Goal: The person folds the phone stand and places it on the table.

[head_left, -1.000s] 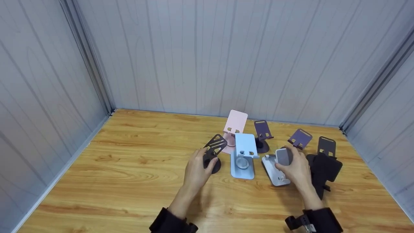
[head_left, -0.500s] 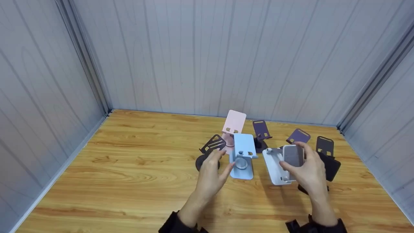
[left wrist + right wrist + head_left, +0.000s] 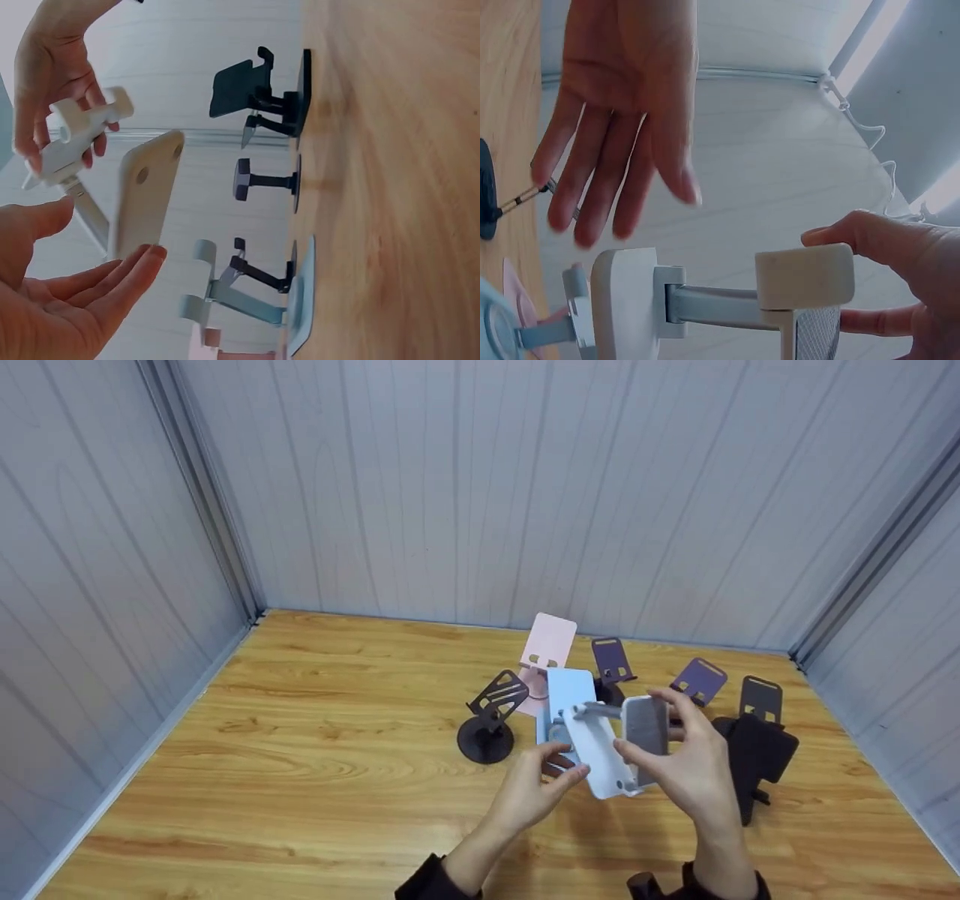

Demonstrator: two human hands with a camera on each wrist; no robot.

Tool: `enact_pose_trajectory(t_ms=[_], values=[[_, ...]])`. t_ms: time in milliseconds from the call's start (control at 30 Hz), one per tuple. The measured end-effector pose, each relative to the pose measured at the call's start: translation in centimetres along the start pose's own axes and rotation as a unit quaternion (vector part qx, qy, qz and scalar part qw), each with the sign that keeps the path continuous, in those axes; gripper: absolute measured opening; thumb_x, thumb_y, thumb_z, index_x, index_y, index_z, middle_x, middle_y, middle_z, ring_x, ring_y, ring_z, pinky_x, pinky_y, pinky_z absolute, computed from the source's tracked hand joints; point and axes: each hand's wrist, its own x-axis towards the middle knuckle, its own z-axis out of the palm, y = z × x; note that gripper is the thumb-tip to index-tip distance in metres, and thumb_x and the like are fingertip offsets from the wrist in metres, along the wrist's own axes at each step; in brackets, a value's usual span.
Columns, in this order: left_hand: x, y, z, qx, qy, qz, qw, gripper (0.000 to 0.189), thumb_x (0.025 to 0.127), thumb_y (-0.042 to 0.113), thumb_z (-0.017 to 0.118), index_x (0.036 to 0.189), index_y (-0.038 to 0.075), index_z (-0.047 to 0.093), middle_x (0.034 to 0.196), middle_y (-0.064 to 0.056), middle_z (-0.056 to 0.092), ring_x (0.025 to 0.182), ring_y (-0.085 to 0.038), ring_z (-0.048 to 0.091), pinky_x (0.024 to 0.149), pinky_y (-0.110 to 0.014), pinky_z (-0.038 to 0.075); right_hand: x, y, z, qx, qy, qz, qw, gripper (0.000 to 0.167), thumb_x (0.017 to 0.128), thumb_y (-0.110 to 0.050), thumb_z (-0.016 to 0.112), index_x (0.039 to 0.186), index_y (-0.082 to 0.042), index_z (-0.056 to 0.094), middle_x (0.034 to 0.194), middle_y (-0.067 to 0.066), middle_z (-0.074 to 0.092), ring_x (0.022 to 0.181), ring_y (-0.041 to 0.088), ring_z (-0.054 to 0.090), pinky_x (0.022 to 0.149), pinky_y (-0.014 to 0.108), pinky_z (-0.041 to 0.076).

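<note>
A white folding phone stand (image 3: 598, 754) is held up off the table, tilted, by my right hand (image 3: 697, 772), which pinches its grey-padded upper plate between thumb and fingers. The stand's flat base (image 3: 146, 195) faces my left hand (image 3: 534, 789). With fingers extended, my left hand is right at the base's lower left edge; whether the fingertips touch it I cannot tell. Behind the white stand, a light blue phone stand (image 3: 571, 687) is partly hidden. Left of it stands a black phone stand (image 3: 486, 741) on a round base.
On the wooden table (image 3: 300, 780) a pink stand (image 3: 551, 637) and a purple stand (image 3: 613, 658) are at the back. Further right come another purple stand (image 3: 699, 679), a dark grey one (image 3: 761, 697) and a black one (image 3: 757, 754). Pale panels (image 3: 420, 510) enclose the table.
My right hand has lifted the white stand off the table and brought it left. My left hand has left the black round-based stand and moved right, to the white stand's base.
</note>
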Motion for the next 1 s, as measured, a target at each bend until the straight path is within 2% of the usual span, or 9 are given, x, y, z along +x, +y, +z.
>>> enact_pose_trajectory(t_ms=[133,267,467,567,667,800,900,1000], values=[[0.0,-0.2,0.3,-0.037,-0.015,-0.038,0.9985,0.033,0.091,0.014,0.069,0.114,-0.009,0.064,0.093,-0.021,0.071,0.079,-0.027,0.07,0.065,-0.021,0.057,-0.2,-0.3,0.6,0.016,0.003,-0.013,0.9998,0.072,0.077,-0.023,0.084,0.138,-0.007,0.049,0.123,0.029,0.057,0.104,0.048,0.063,0.075,0.052,0.06],[-0.2,-0.3,0.6,-0.061,-0.021,-0.056,0.9963,0.03,0.091,0.012,0.068,0.113,-0.008,0.063,0.09,-0.021,0.071,0.077,-0.026,0.07,0.063,-0.022,0.058,-0.4,-0.7,0.9,0.025,0.015,-0.024,0.9993,0.069,0.076,-0.02,0.084,0.135,-0.007,0.052,0.123,0.027,0.059,0.1,0.047,0.065,0.076,0.053,0.06],[-0.5,-0.3,0.8,-0.126,-0.017,-0.061,0.9901,0.03,0.091,0.0,0.063,0.117,-0.014,0.056,0.09,-0.029,0.07,0.078,-0.035,0.072,0.064,-0.033,0.063,-0.8,-1.1,1.4,0.026,0.025,-0.014,0.9992,0.069,0.075,-0.022,0.086,0.134,-0.008,0.054,0.128,0.024,0.059,0.101,0.045,0.065,0.08,0.053,0.058],[-0.6,-0.2,0.9,-0.157,-0.011,-0.066,0.9854,0.031,0.09,-0.005,0.06,0.118,-0.018,0.053,0.091,-0.033,0.069,0.08,-0.042,0.071,0.065,-0.034,0.064,-0.9,-1.3,1.5,0.027,0.022,-0.012,0.9993,0.07,0.075,-0.025,0.086,0.135,-0.009,0.054,0.131,0.024,0.057,0.102,0.046,0.064,0.081,0.054,0.058],[-0.6,-0.1,0.7,-0.171,-0.006,-0.072,0.9827,0.032,0.089,-0.008,0.058,0.118,-0.02,0.053,0.091,-0.034,0.068,0.079,-0.045,0.071,0.065,-0.034,0.064,-1.0,-1.4,1.5,0.034,0.012,-0.019,0.9992,0.071,0.076,-0.024,0.086,0.137,-0.009,0.053,0.133,0.025,0.055,0.102,0.047,0.064,0.08,0.053,0.059],[-0.4,0.1,0.1,-0.187,-0.005,-0.078,0.9792,0.032,0.087,-0.01,0.057,0.116,-0.021,0.054,0.092,-0.036,0.068,0.078,-0.043,0.071,0.064,-0.038,0.064,-0.9,-1.3,1.0,0.073,-0.019,-0.01,0.9971,0.074,0.079,-0.02,0.082,0.143,-0.009,0.046,0.132,0.024,0.052,0.101,0.041,0.065,0.075,0.041,0.061],[-0.2,0.4,-0.5,-0.206,-0.009,-0.084,0.9748,0.031,0.086,-0.011,0.057,0.115,-0.021,0.055,0.094,-0.037,0.068,0.077,-0.044,0.071,0.064,-0.042,0.064,-0.5,-1.0,0.2,0.117,-0.047,0.01,0.9919,0.077,0.083,-0.014,0.079,0.148,-0.007,0.037,0.128,0.023,0.053,0.096,0.03,0.065,0.073,0.027,0.057],[-0.1,0.7,-1.1,-0.22,-0.015,-0.09,0.9712,0.032,0.085,-0.012,0.056,0.115,-0.021,0.057,0.095,-0.037,0.068,0.075,-0.044,0.071,0.063,-0.042,0.064,-0.1,-0.6,-0.5,0.162,-0.07,0.02,0.9842,0.072,0.085,-0.006,0.075,0.146,-0.004,0.036,0.122,0.021,0.059,0.089,0.017,0.066,0.073,0.02,0.054]])
